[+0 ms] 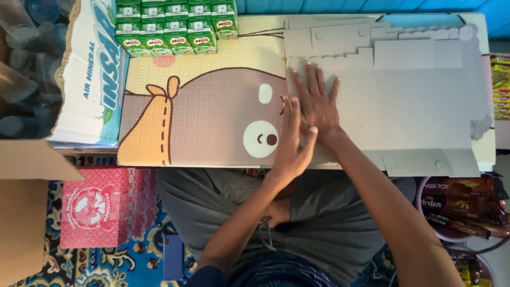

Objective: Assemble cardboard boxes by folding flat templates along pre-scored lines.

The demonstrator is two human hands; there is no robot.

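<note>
A flat grey die-cut cardboard sheet (409, 101) lies on the right half of a low surface covered with a bear-pattern mat (207, 117). My right hand (317, 103) rests flat on the sheet's left edge, fingers spread and pointing away from me. Just beside it, my left hand (291, 142) lies flat where the sheet meets the mat, touching the right hand near the thumb. Neither hand holds anything. My lap in grey cloth (319, 212) is below the surface.
Several green drink cartons (175, 26) stand in rows at the mat's far left corner. A folded white and blue box (90, 74) lies to the left. On the floor are a pink box (101, 207), a brown carton (21, 212), a blue phone (172, 256) and a tub of snack packs (462, 207).
</note>
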